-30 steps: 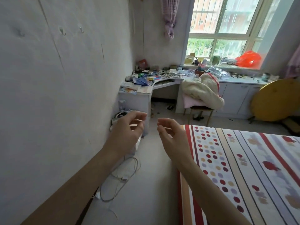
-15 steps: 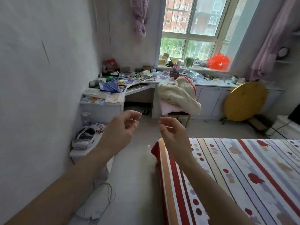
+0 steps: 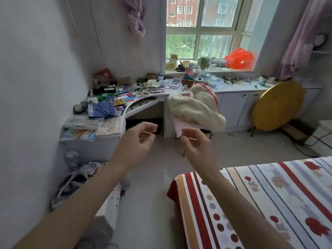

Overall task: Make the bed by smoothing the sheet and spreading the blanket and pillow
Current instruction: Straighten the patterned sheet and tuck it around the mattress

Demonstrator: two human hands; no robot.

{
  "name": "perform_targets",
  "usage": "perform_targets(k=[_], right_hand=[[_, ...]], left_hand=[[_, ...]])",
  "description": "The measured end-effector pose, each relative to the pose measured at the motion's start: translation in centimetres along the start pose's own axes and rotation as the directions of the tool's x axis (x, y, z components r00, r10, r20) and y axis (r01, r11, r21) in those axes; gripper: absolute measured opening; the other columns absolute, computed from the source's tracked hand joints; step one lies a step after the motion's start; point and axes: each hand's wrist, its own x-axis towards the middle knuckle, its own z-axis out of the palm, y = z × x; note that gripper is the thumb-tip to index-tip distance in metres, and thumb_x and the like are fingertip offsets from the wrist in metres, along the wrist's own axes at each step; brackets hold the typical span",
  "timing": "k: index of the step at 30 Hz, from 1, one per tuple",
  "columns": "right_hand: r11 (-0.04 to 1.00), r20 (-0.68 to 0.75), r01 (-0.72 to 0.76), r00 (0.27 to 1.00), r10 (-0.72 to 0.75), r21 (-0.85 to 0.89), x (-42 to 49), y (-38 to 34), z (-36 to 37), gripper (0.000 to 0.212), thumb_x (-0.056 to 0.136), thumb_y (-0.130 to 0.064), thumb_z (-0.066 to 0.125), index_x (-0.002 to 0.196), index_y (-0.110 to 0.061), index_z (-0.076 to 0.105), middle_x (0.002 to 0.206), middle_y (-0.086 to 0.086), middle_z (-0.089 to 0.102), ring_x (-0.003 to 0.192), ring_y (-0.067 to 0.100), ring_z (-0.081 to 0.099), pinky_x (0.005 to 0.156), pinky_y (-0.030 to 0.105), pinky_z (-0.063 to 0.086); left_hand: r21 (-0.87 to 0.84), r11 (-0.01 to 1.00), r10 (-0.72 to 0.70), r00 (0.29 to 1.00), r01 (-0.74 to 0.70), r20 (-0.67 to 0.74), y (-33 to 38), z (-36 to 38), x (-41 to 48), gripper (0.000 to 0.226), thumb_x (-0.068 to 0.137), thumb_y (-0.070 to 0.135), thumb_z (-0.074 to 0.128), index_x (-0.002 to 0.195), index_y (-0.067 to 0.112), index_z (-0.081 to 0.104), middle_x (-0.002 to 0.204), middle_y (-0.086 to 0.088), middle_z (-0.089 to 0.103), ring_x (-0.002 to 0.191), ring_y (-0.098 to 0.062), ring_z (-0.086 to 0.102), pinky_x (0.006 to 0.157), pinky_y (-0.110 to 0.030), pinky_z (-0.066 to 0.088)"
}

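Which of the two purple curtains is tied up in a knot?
The left curtain, beside the window, is bunched into a knot high up; the right curtain hangs loose.

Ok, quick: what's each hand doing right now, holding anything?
Left hand: open, fingers loosely curled, holding nothing.
Right hand: open, fingers loosely curled, holding nothing.

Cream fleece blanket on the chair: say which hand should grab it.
Right, probably. The right hand hovers in line with the cream fleece blanket; the left hand is further left.
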Motion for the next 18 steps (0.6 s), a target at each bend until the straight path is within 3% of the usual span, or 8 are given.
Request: perform_targets(k=[3,8,14,18], right_hand=[[1.000,0.004,0.004,1.000,-0.004,0.010,6.2,1.2,0.4,0.018,0.098,-0.022,0.063,0.115,-0.029,0.067,0.106,-0.018,0.070,0.097,-0.004,0.065,0.080,0.011,0.051],[1.000,0.002,0.010,1.000,-0.010,0.019,15.9,4.2,2.7,0.019,0.097,-0.022,0.064,0.115,-0.029,0.068,0.106,-0.018,0.070,0.097,-0.003,0.066,0.085,0.020,0.055],[0.999,-0.031,-0.030,0.999,0.031,0.016,26.9,7.9,7.0,0.018,0.097,-0.018,0.063,0.111,-0.026,0.069,0.102,-0.016,0.071,0.093,-0.006,0.065,0.078,0.009,0.049],[0.998,-0.074,-0.059,0.996,0.058,-0.011,33.9,10.2,9.8,0.019,0.096,-0.017,0.064,0.111,-0.027,0.069,0.101,-0.018,0.071,0.094,-0.005,0.066,0.081,0.011,0.051]], left_hand=[[-0.001,1.000,-0.019,0.999,0.019,-0.036,-1.4,1.1,5.5,0.026,0.095,0.011,0.064,0.110,0.032,0.069,0.104,0.020,0.070,0.093,0.006,0.064,0.075,-0.006,0.047],[0.009,1.000,-0.022,0.999,0.023,-0.037,-4.7,2.2,14.6,0.025,0.096,0.011,0.064,0.116,0.026,0.069,0.107,0.017,0.070,0.095,0.005,0.064,0.079,-0.011,0.050],[0.008,1.000,-0.020,1.000,0.020,0.008,-11.3,2.3,26.3,0.026,0.096,0.012,0.063,0.116,0.028,0.068,0.106,0.019,0.069,0.096,0.006,0.064,0.079,-0.013,0.052],[0.001,1.000,0.003,0.998,-0.003,0.063,-15.8,2.1,34.7,0.026,0.096,0.013,0.063,0.117,0.029,0.067,0.107,0.019,0.068,0.096,0.005,0.064,0.083,-0.017,0.053]])
